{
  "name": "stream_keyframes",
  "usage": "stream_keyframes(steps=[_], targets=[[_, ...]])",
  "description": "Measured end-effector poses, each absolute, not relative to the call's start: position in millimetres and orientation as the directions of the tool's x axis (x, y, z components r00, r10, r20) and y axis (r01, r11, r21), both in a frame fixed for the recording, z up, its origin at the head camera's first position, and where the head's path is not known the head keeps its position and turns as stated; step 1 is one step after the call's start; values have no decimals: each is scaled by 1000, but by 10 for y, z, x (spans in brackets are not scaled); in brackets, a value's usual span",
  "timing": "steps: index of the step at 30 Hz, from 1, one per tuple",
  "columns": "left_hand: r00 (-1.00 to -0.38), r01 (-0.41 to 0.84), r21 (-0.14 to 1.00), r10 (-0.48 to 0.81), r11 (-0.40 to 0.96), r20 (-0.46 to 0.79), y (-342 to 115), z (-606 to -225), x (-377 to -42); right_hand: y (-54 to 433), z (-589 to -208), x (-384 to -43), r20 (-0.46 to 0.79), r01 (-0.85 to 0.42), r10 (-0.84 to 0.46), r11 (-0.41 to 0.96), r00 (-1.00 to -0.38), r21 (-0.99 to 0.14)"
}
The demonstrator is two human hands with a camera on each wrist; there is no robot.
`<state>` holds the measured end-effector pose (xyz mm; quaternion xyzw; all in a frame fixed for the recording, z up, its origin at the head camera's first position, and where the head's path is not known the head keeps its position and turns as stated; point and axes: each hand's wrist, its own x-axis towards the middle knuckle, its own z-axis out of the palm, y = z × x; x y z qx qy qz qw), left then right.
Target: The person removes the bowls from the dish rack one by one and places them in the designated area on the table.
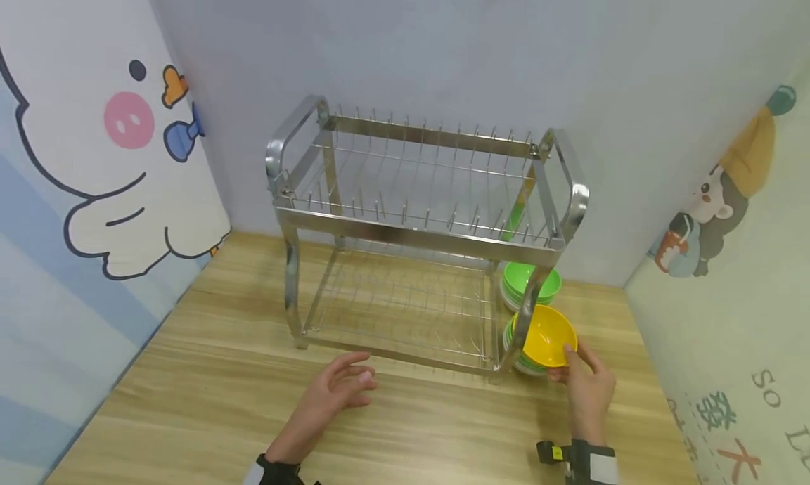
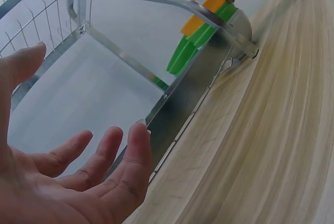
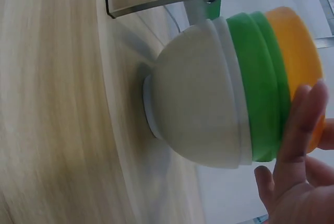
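At the rack's right front corner stands a stack of bowls, with a yellow bowl (image 1: 548, 334) on top. Beneath it, the right wrist view shows green bowls (image 3: 254, 85) and white bowls (image 3: 195, 96) nested together. My right hand (image 1: 588, 390) pinches the yellow bowl's near right rim, thumb at the inner edge and fingers outside. The yellow bowl still sits in the stack. My left hand (image 1: 330, 395) hovers over the table before the rack's front edge, fingers loosely bent around nothing. A two-tier metal dish rack (image 1: 418, 235) stands between the hands and the back wall.
Behind the yellow-topped stack is another stack with a green bowl (image 1: 533, 282) on top, partly hidden by the rack's right leg. The wooden table (image 1: 209, 379) meets a grey back wall (image 1: 443, 42) and printed side panels at left and right.
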<state>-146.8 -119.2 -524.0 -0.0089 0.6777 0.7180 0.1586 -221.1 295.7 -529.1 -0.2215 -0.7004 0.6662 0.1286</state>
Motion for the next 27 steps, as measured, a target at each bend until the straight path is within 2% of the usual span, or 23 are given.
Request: stream_keyframes(steps=[8,15,23,27], targets=[[-957,-249,968,157,-23,-242,-1287,-5275,-1392,3005,-5308,-2253,-140,145,478,-27,-867,-989],[-968,-247,967,36,59,-249,-1453,-5165,-1385,3032,-5322,-2206,-177,184,461,-31,-870,-983],[-991,-63,982,-129,180,-40,-1799,-4890,-1564,3119,-5296,-2223,-163,203,498,27,-852,-979],[-972,4,948,-223,319,79,-2035,-4787,-1647,3172,-5242,-2197,-137,209,543,73,-828,-975]])
